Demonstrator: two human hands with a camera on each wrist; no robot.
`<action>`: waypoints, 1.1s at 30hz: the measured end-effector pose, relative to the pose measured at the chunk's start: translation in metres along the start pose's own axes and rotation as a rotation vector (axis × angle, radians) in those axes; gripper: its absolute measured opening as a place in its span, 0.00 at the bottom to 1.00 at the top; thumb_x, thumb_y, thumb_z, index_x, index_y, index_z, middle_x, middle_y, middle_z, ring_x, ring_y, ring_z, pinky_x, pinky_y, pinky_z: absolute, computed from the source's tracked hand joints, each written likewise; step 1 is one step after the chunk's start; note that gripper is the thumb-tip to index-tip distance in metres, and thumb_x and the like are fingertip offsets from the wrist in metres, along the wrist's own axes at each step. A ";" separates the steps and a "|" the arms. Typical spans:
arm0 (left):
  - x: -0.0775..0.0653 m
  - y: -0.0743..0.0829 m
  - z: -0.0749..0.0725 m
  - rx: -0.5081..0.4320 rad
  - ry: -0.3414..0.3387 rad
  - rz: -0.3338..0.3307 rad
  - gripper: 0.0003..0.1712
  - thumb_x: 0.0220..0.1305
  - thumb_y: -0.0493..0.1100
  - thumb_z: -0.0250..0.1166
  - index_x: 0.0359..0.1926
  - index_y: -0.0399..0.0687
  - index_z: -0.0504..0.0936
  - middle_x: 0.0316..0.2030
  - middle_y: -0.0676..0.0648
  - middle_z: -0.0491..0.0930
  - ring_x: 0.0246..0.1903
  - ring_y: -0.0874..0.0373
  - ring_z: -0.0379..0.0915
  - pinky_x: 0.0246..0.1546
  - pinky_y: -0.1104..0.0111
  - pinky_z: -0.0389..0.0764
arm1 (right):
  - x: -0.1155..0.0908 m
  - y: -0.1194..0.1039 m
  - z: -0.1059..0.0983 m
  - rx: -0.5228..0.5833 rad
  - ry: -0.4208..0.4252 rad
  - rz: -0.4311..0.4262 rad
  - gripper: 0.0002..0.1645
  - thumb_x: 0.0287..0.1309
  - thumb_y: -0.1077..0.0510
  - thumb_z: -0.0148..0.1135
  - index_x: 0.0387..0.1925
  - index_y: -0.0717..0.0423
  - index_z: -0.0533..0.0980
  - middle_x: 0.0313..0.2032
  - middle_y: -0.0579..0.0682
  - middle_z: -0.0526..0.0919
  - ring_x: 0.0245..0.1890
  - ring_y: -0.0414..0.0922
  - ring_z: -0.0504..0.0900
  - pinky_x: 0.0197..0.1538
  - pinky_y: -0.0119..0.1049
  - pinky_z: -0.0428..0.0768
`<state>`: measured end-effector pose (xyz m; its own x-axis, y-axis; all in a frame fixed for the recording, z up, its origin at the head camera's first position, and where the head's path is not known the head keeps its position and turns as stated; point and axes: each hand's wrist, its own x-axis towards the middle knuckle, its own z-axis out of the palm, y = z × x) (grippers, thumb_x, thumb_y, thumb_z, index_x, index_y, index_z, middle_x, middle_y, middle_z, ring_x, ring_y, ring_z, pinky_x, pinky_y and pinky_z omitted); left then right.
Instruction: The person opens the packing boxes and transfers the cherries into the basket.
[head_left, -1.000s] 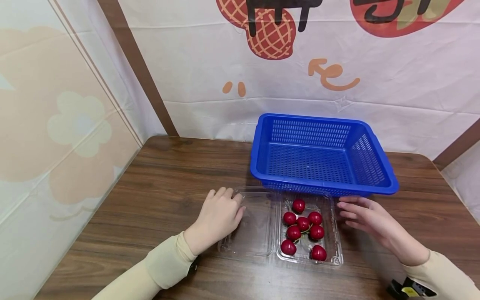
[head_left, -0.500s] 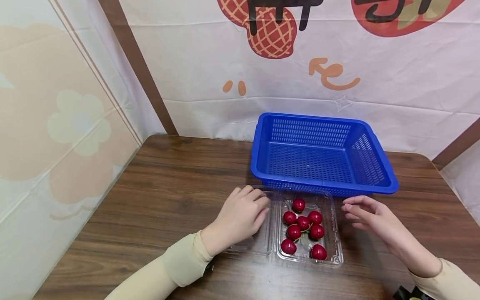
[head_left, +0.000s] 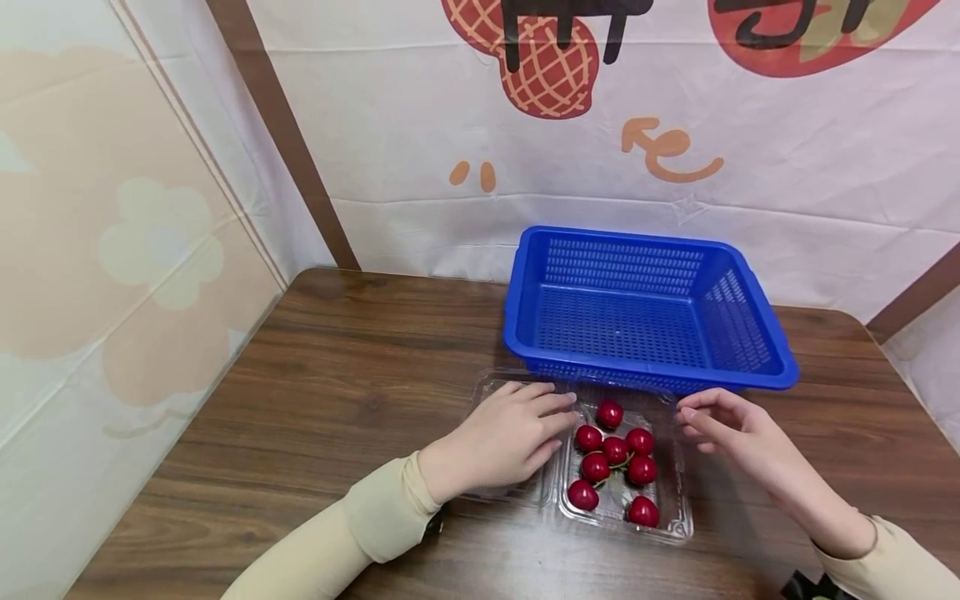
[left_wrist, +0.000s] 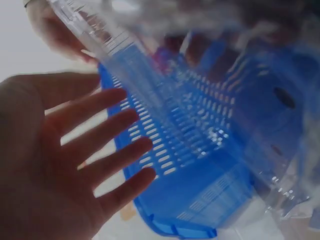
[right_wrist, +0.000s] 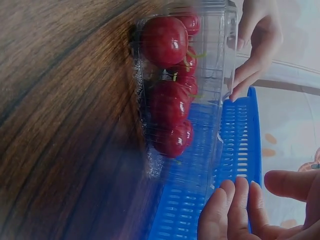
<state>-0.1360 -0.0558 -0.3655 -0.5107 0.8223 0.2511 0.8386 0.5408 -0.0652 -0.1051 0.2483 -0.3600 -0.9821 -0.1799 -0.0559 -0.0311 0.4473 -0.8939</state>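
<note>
While the left hand, spread, and right hand, loosely curved, flank the cherries, both empty, reaching seems the present step; taking one would call for a pinch.

Clear, rectangular, lidded plastic container: thin, transparent, high-gloss; walls ribbed. Red, round cherries: smooth skin, high gloss, with sharp highlights. Blue, rectangular, perforated plastic basket: smooth, semi-gloss rim. Brown, flat, wood-grain tabletop: smooth, low sheen; solid wood or laminate not determinable. White, printed, sheet backdrop: creased, faint sheen; cloth or plastic not determinable. Cream, tubular cloth sleeve: soft, matt.
</note>
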 end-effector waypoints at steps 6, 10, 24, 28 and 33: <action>0.000 -0.001 -0.010 0.032 -0.104 0.060 0.23 0.64 0.50 0.53 0.59 0.57 0.74 0.60 0.52 0.72 0.60 0.52 0.64 0.58 0.58 0.69 | 0.002 -0.001 0.003 -0.013 0.013 -0.014 0.22 0.63 0.53 0.51 0.49 0.70 0.70 0.36 0.39 0.83 0.36 0.37 0.81 0.35 0.32 0.82; 0.001 -0.005 -0.015 0.046 -0.143 0.121 0.23 0.63 0.49 0.53 0.60 0.57 0.74 0.61 0.52 0.71 0.60 0.52 0.63 0.59 0.57 0.69 | 0.004 -0.003 0.004 -0.046 0.030 -0.014 0.22 0.63 0.52 0.52 0.48 0.68 0.71 0.37 0.46 0.83 0.36 0.39 0.81 0.34 0.33 0.82; 0.002 -0.013 -0.010 -0.057 -0.144 0.125 0.22 0.63 0.48 0.54 0.58 0.55 0.75 0.59 0.53 0.73 0.61 0.53 0.62 0.61 0.57 0.65 | 0.016 -0.010 0.019 -0.101 0.039 -0.099 0.19 0.61 0.54 0.55 0.44 0.66 0.75 0.39 0.61 0.82 0.34 0.41 0.82 0.34 0.29 0.83; 0.001 -0.013 -0.008 -0.084 -0.122 0.115 0.21 0.63 0.48 0.54 0.57 0.54 0.77 0.58 0.53 0.74 0.61 0.54 0.62 0.62 0.58 0.65 | 0.019 -0.012 0.023 -0.182 0.045 -0.156 0.16 0.59 0.53 0.57 0.42 0.61 0.78 0.35 0.57 0.83 0.31 0.39 0.81 0.31 0.30 0.82; 0.003 -0.013 -0.008 -0.092 -0.112 0.111 0.20 0.63 0.49 0.54 0.55 0.55 0.77 0.57 0.53 0.75 0.61 0.54 0.62 0.62 0.58 0.65 | 0.025 -0.011 0.028 -0.341 0.087 -0.233 0.10 0.56 0.52 0.60 0.38 0.50 0.81 0.34 0.50 0.85 0.31 0.40 0.81 0.31 0.33 0.81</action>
<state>-0.1470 -0.0614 -0.3560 -0.4277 0.8934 0.1377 0.9022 0.4314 0.0031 -0.1244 0.2143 -0.3641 -0.9532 -0.2419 0.1811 -0.2992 0.6708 -0.6786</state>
